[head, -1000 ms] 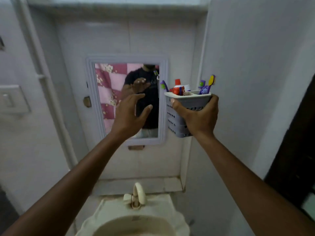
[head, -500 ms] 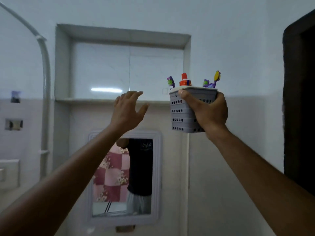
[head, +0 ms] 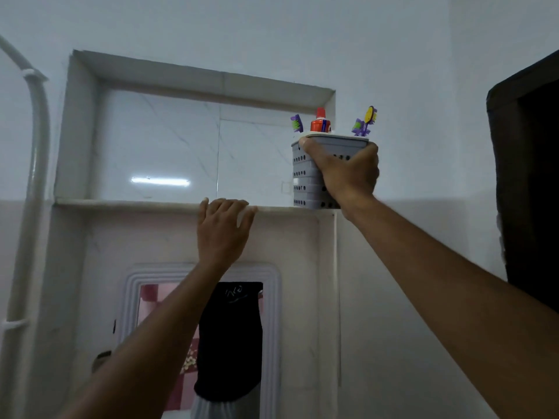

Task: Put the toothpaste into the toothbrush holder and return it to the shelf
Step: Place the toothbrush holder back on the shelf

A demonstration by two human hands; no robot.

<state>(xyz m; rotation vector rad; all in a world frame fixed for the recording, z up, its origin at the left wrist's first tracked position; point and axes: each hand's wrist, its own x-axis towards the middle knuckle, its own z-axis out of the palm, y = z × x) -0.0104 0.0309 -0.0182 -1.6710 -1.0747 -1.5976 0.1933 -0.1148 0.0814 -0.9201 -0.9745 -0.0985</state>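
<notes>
Raised onto shelf [head: 136, 202], holder [head: 305, 176] with three toothbrushes, right hand [head: 348, 173] clasping it.

Both my forearms run bare from the lower corners of the frame toward its middle, no sleeve, watch, band or ring on either. My left hand [head: 222, 234], centre frame, shows its back, knuckles and four fingers; the thumb is out of sight. My right hand [head: 348, 172], right of centre, shows its back, with the thumbnail in view at its upper left. In the mirror [head: 202, 343] at bottom centre, my reflected torso wears a black short-sleeved shirt with small white lettering on the chest, above pale grey lower clothing at the frame's bottom edge
</notes>
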